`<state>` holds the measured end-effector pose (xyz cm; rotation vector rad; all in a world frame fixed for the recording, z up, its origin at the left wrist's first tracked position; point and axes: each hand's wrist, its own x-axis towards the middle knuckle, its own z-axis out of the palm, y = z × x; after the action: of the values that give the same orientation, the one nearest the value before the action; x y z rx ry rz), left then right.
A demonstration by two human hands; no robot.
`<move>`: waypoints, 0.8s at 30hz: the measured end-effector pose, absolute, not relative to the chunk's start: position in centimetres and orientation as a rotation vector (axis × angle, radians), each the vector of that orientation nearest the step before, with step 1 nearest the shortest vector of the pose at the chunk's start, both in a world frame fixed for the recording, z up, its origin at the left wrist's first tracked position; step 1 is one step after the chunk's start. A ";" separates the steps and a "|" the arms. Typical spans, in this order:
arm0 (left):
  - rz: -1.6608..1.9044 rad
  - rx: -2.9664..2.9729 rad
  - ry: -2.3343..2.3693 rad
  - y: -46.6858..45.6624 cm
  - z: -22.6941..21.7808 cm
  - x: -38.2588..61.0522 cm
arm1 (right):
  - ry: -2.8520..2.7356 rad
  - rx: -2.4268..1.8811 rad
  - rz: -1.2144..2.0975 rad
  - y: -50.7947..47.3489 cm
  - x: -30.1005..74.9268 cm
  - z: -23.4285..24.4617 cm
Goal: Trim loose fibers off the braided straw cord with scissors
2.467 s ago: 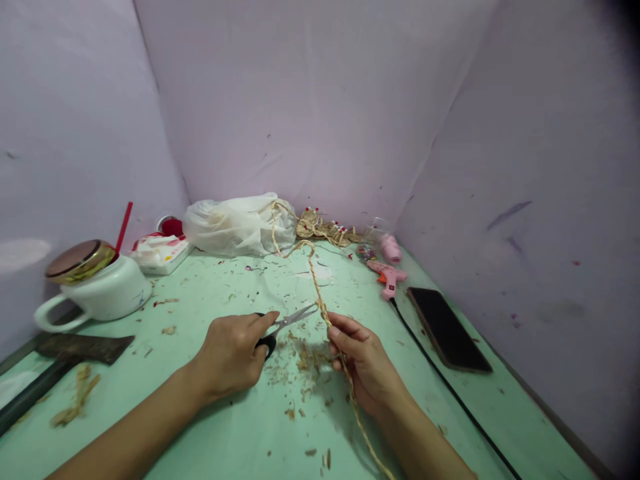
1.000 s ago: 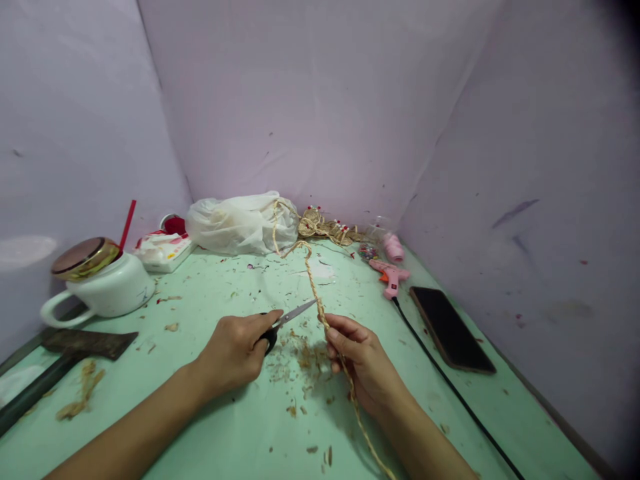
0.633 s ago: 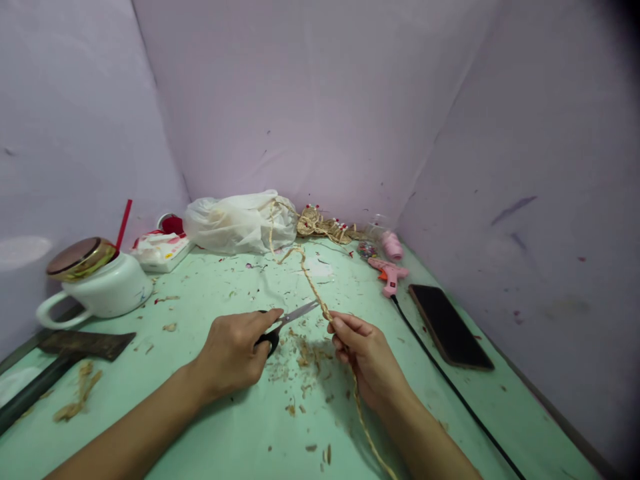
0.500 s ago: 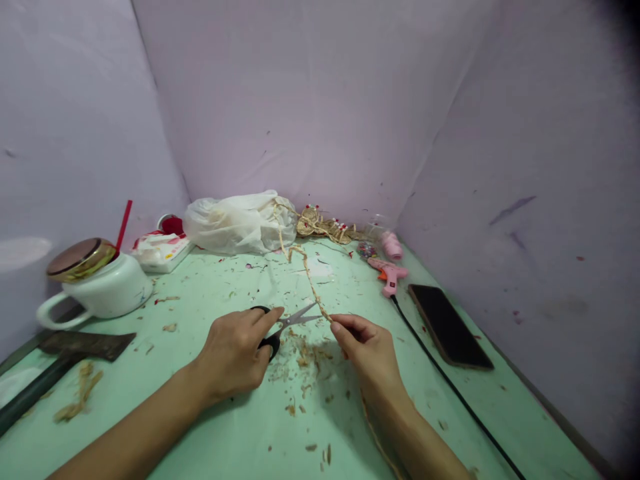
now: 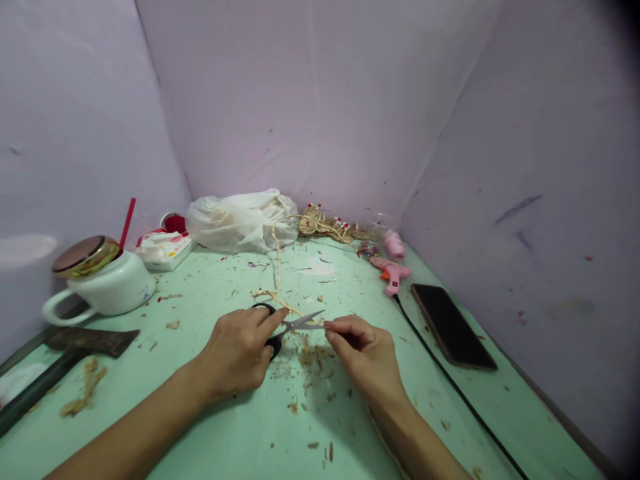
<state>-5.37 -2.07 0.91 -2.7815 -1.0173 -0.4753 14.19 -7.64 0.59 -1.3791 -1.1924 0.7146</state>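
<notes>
My left hand [image 5: 239, 351] grips black-handled scissors [image 5: 293, 325], whose blades are parted and point right. My right hand [image 5: 364, 357] pinches a braided straw cord [image 5: 276, 268] just at the blade tips. The cord lies slack on the green table [image 5: 220, 427], running back toward the white plastic bag [image 5: 243, 221]. Another stretch of cord [image 5: 383, 440] passes under my right forearm. Straw crumbs lie scattered below both hands.
A white mug [image 5: 103, 283] with a gold lid stands at left, a dark hatchet [image 5: 65, 357] in front of it. A pink glue gun [image 5: 391, 273] with a black cable [image 5: 460, 393] and a phone [image 5: 453, 327] lie at right. Purple cloth walls enclose the table.
The cord, earlier taut and raised between the bag and my right hand, now lies slack on the table. The scissor blades have parted at the cord, and my right hand shifted slightly forward.
</notes>
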 end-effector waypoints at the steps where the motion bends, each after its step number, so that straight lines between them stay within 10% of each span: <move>1: -0.476 -2.782 -1.003 -2.1 0.9 -5.3 | -1.176 -1.386 0.729 -7.6 14.1 0.6; 24: -0.497 -2.846 -1.007 -1.9 0.5 -5.4 | -0.882 -1.346 1.091 -7.4 14.1 1.3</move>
<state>-5.40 -1.88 0.51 -2.8464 -1.0069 -0.4968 14.09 -7.37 1.31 -1.3464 -0.8821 1.0913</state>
